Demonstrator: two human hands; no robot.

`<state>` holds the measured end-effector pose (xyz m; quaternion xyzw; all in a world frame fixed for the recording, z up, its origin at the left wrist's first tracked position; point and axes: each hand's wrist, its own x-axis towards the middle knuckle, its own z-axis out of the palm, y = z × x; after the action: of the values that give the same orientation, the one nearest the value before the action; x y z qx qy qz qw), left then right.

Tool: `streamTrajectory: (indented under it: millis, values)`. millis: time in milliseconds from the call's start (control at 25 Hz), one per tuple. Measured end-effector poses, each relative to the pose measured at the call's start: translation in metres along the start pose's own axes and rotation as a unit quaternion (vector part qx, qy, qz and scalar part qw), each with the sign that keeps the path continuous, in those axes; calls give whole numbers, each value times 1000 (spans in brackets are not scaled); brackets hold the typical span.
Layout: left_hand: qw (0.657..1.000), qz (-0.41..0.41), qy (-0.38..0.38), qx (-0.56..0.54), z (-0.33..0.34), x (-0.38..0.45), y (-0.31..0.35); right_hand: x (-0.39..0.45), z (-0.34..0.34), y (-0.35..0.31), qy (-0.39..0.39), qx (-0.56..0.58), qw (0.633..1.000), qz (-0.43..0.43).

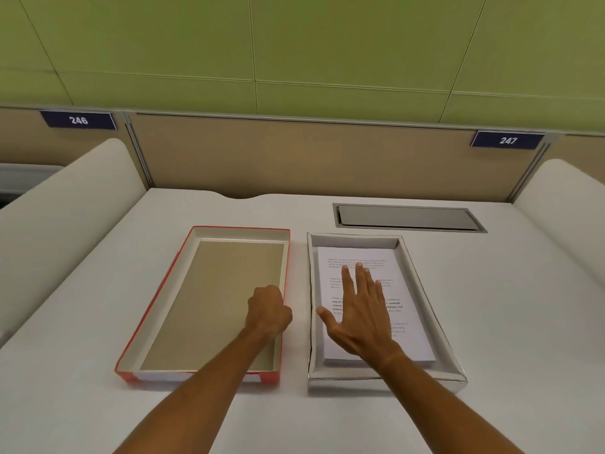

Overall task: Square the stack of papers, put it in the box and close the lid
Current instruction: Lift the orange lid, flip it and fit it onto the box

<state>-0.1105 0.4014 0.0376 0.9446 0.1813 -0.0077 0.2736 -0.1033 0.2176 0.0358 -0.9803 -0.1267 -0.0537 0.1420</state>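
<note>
Lying in the box [406, 245], the papers [409, 332] sit under spread right fingers [348, 280]; left hand [268, 311] grips the lid [154, 309].

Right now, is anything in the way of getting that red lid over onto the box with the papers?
Only the person's own right hand, which lies flat on the stack of papers inside the box. The left hand grips the right rim of the red lid, and the strip of table between them shows nothing.

My right hand [360, 317] hides the middle of the top sheet of the stack of papers [366, 303], whose print is too small to read. My left hand's [269, 311] fingers are curled out of sight.
</note>
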Motion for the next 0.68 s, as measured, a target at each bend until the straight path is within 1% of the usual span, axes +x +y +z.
streamTrajectory:
  millis: [120,200,240,320,360,400,480,560,640,680]
  values:
    - [994,34,50,-91,-34,5,7,5,-4,-9,-4,28,1000,9]
    - [979,35,84,-181,-68,7,15,10,-6,-18,-17,76,997,19]
    - [963,24,92,-251,-86,9,17,12,-7,-24,-23,111,993,28]
    - [912,1,94,-400,-121,11,19,16,-9,-35,-34,178,983,44]
    - [887,-4,95,-453,-137,11,17,17,-9,-40,-40,208,976,50]
    - [869,-4,96,-486,-151,9,15,18,-9,-46,-45,242,967,57]
    - [835,-4,88,-543,-173,1,12,21,-7,-58,-60,331,938,86]
    - [783,-11,76,-617,-190,-7,6,26,-7,-65,-99,417,892,140]
    - [726,-28,42,-686,-201,-13,1,32,-8,-61,-148,492,832,209]
    - [699,-40,12,-714,-205,-16,-2,34,-8,-56,-181,532,792,239]
